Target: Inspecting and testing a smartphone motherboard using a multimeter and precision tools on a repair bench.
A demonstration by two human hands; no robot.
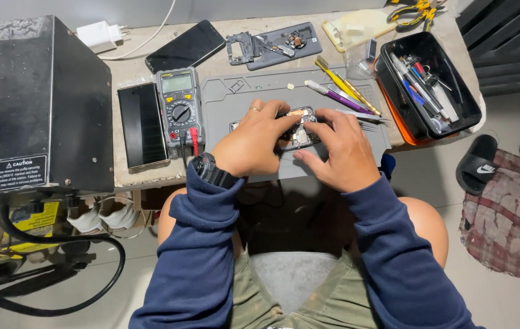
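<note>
The person sits at a cluttered counter (132, 67) with both hands on an opened phone (299, 127) that lies on a grey work mat (235, 100) near the counter's front edge. The left hand (251, 143), with a ring on one finger and a dark watch (211, 170) at the wrist, curls over the phone's left part, its fingers pressed close together on the body. The right hand (342, 149) grips the right part, thumb and forefinger drawn in toward the exposed middle; whether they pinch a small part there cannot be told, since the hands hide most of it. The phone's back looks to be off already, with metal and board parts showing between the hands, so the opening seems done and the work inside is under way, not closed up. A second stripped phone frame (275, 44) with loose parts lies further back, beside a dark phone (185, 47) face down. A multimeter (179, 105) with red and black leads stands just left of the mat, next to another phone (142, 125). Tweezers and prying tools (342, 88) lie to the right of the mat, untouched, near a black tray of tools (427, 85).
</note>
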